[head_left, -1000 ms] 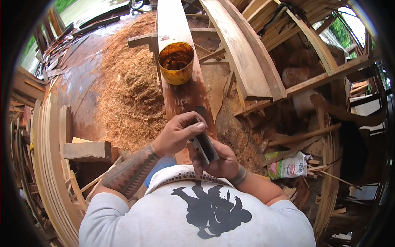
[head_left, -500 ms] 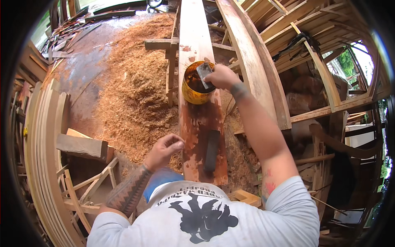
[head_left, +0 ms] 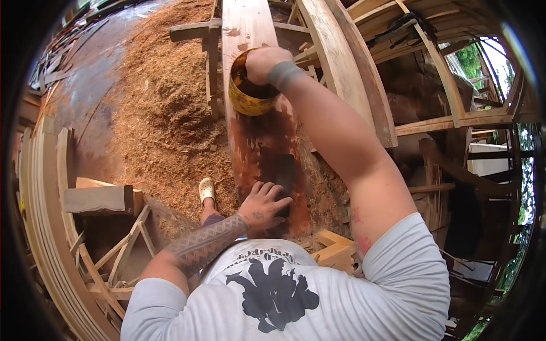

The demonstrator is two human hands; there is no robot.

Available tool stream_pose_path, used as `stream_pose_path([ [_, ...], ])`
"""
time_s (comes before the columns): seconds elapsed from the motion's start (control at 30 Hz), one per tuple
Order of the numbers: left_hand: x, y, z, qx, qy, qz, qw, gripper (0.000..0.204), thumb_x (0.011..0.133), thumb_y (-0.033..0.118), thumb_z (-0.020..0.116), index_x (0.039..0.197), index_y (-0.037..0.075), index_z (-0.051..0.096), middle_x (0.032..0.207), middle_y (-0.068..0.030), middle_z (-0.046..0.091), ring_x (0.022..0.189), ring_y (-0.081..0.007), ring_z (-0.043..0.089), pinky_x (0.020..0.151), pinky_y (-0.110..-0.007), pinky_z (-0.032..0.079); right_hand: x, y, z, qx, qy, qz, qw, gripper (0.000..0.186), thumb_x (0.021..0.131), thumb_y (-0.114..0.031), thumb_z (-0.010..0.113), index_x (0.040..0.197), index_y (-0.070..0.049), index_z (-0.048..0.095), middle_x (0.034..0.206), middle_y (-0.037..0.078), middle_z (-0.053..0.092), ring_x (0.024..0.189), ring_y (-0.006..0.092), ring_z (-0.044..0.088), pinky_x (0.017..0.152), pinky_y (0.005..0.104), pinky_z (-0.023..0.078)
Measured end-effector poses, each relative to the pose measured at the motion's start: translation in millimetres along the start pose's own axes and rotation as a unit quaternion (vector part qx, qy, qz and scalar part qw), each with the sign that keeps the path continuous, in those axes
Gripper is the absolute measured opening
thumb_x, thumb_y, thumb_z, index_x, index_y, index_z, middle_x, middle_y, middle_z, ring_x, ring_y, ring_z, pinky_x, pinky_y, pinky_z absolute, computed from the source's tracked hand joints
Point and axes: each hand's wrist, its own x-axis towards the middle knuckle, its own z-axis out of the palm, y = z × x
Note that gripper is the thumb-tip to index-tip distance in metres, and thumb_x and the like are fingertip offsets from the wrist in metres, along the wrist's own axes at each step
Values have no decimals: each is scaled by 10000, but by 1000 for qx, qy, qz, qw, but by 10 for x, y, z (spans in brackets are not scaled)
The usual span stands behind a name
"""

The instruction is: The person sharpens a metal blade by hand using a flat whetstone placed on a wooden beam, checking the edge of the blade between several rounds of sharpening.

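A long wooden plank [head_left: 263,139] runs away from me, its near part wet with red-brown stain. A yellow can [head_left: 243,101] of the same dark liquid stands on it. My right hand [head_left: 263,59] is stretched out to the can, curled over its far rim; whatever its fingers hold is hidden inside. My left hand [head_left: 263,206] lies flat on the plank's near end, fingers spread. Its fingertips touch a dark oblong block [head_left: 285,174] lying on the stained wood.
A wide heap of sawdust [head_left: 165,113] covers the floor left of the plank. My sandalled foot [head_left: 207,190] stands at its edge. A thick timber block [head_left: 96,199] and curved wooden ribs [head_left: 45,227] lie at left. Stacked boards [head_left: 341,68] and frames crowd the right; small offcuts [head_left: 335,250] are near me.
My right hand has gone from beside my body out to the can and now dips at its rim. The dark block was set down on the plank, and my left hand came to rest against it.
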Motion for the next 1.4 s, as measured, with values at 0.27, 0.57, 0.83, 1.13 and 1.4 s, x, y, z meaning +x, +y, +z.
stream_pose_path([
  [0.27,85,-12,108,51,31,5,998,669,830,511,907,1379,180,718,1388,-121,636,1405,-350,578,1206,-594,378,-1448,937,851,365,269,-4,892,352,934,-255,765,1137,33,755,1151,267,805,1043,435,777,925,524,618],
  [0.57,627,-39,207,84,94,-40,991,674,854,529,921,1392,171,729,1451,-143,620,1433,-378,568,1191,-579,389,-2193,811,2942,645,185,82,737,505,952,-316,808,1312,33,742,1151,279,802,1048,461,774,944,493,619],
  [0.83,157,-313,113,-5,151,-140,979,409,913,257,904,1235,79,726,1292,-167,676,1254,-400,634,1099,-504,507,-2580,589,2917,414,209,8,886,441,991,-318,770,1332,-46,710,1193,237,785,1153,455,738,1033,548,569],
  [1.13,370,-385,178,-52,152,-129,979,637,910,260,917,1457,107,629,1371,-170,653,1368,-401,580,1167,-510,470,-2761,559,3116,403,225,22,887,452,993,-321,765,1348,-46,714,1197,195,743,1176,426,708,1039,514,572],
  [1.4,648,-601,-33,-1,86,-39,996,752,929,331,879,1605,183,585,1451,-144,647,1420,-390,552,1235,-529,368,-2807,506,3072,436,224,51,870,526,940,-320,847,1373,-46,729,1204,226,715,1150,426,705,1031,484,571],
])
